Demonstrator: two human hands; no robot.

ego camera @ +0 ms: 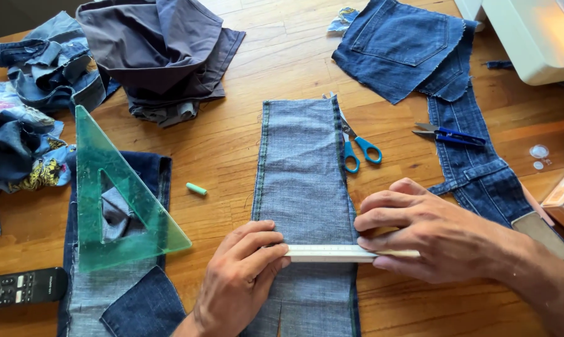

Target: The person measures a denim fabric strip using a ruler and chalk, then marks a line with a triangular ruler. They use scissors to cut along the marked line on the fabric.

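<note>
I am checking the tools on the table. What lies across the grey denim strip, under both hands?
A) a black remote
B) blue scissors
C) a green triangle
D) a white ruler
D: the white ruler lies across the denim strip, pressed by the left hand and the right hand.

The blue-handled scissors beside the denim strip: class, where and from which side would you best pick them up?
Probably by the two blue handle loops of the scissors, which lie free on the wooden table and point toward the person. Come from the right, open side: the blades run up along the edge of the grey denim strip, which borders their left.
</note>
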